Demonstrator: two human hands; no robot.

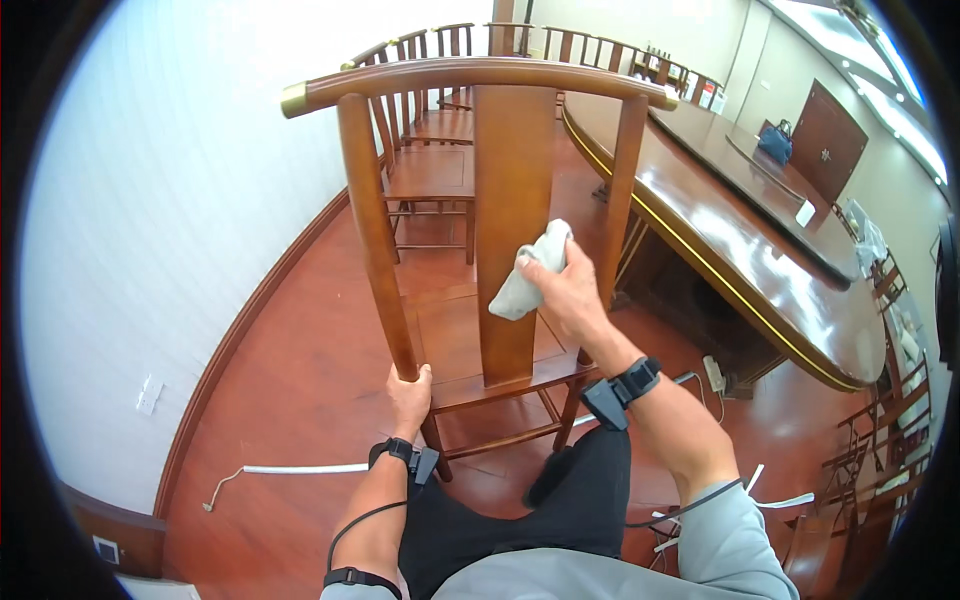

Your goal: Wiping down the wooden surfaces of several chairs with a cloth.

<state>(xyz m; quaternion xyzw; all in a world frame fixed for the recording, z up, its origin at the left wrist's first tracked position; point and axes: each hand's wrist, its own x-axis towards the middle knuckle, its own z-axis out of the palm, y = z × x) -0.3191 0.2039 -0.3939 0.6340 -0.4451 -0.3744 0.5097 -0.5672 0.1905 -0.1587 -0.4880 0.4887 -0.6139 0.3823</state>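
Note:
A wooden chair (450, 73) with brass-coloured caps on its top rail stands before me, its back facing me. My left hand (409, 396) grips the foot of its left back post (375, 232), just above the seat. A folded light grey cloth (525, 289) is in my right hand (568, 294), held at the chair's broad back splat (512, 165). Whether the cloth presses on the wood or hovers just off it, I cannot tell. Behind the splat shows part of the chair's seat (442, 322).
A large dark wooden table (690, 202) with a gold edge line curves along the right. More chairs (435, 161) line up beyond, near the white wall (187, 187). On the floor run a white cable cover (307, 469) and a power strip (713, 373). A blue bag (775, 143) sits on the table.

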